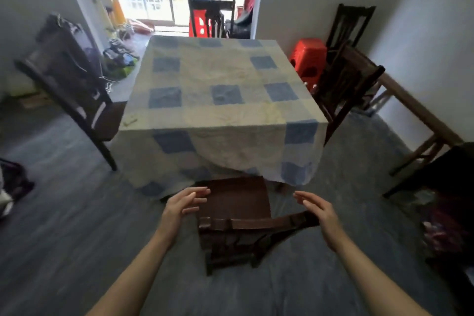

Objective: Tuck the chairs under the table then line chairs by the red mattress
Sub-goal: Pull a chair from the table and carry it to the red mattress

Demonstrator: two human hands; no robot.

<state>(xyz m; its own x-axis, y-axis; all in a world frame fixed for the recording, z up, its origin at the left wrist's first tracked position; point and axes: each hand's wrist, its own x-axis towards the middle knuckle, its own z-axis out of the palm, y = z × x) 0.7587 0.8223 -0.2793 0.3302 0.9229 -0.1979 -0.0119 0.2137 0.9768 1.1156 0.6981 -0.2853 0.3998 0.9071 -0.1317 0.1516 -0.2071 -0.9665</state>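
Note:
A square table point(220, 100) under a blue-and-cream checked cloth fills the middle. A dark wooden chair point(236, 202) stands at its near side, seat partly under the cloth, backrest toward me. My left hand point(183, 204) hovers open beside the backrest's left end, fingers spread, not gripping. My right hand point(319, 211) is open by the backrest's right end, apart from it or just touching. Another dark chair point(77, 90) is at the table's left side, one point(343, 87) at the right, one point(211, 18) at the far side. No red mattress is clearly visible.
A red plastic stool point(307, 56) sits by the right wall with a further dark chair point(351, 25) behind it. A wooden bench or frame point(420, 120) runs along the right wall. Bags and clutter point(118, 59) lie at the left near the balcony door.

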